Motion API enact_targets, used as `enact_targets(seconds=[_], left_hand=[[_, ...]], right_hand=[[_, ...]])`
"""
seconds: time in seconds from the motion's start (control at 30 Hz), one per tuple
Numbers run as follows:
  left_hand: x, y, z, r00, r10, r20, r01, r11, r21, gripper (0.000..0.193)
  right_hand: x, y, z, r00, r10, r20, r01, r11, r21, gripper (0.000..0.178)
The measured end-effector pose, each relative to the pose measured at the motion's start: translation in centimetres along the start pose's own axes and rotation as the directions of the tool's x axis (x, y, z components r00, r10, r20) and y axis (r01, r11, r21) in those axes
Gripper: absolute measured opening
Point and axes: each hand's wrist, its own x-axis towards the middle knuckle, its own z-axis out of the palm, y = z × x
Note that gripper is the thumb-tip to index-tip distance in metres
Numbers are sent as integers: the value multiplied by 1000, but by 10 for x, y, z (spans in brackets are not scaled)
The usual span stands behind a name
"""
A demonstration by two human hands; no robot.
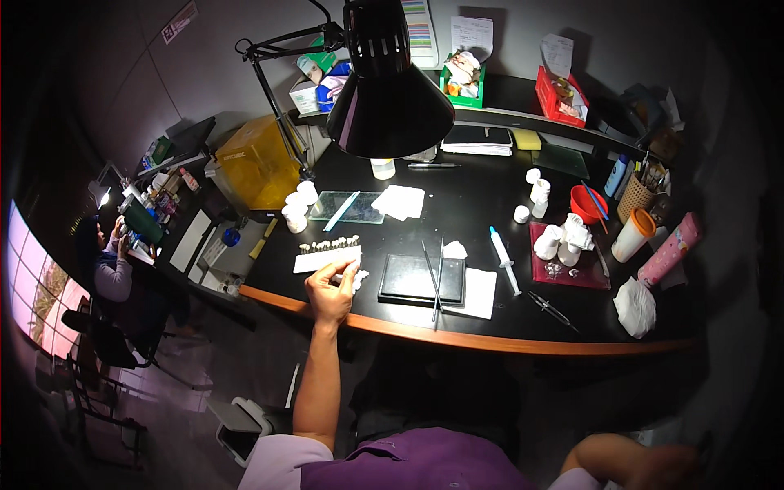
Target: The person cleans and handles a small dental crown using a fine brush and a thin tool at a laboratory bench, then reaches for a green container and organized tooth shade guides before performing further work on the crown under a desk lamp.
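Observation:
My left hand [331, 292] is at the front left of the desk, with thumb and fingers pinched together. Whatever lies between the fingertips is too small to make out. Just beyond it is a white strip-like holder [314, 261] with a row of small pale-tipped pieces [331, 244] along its back. Small white lumps [360, 280] lie right beside the fingers. To the right sits a black flat box [416, 279], two thin tools [432, 278] resting across it. My right hand [665, 469] is low at the right, off the desk, dark and blurred, its fingers unclear.
A black lamp [390, 114] hangs over the desk. Glass plate [347, 207], white jars [296, 214], syringe [505, 261], red bowl [586, 204], maroon tray [563, 273] and tumbler [634, 234] stand around. The wooden edge [457, 336] runs in front. Another person [114, 273] sits far left.

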Motion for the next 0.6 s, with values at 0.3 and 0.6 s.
enact_targets(seconds=[0.3,0.6], left_hand=[[4,4,4,999,38,9,-38,998,58,9],[-18,36,7,985,159,70,-169,967,191,8]], right_hand=[[-175,-16,21,287,945,160,-891,324,-318,33],[-222,-7,83,110,922,372,-829,292,-477,40]])
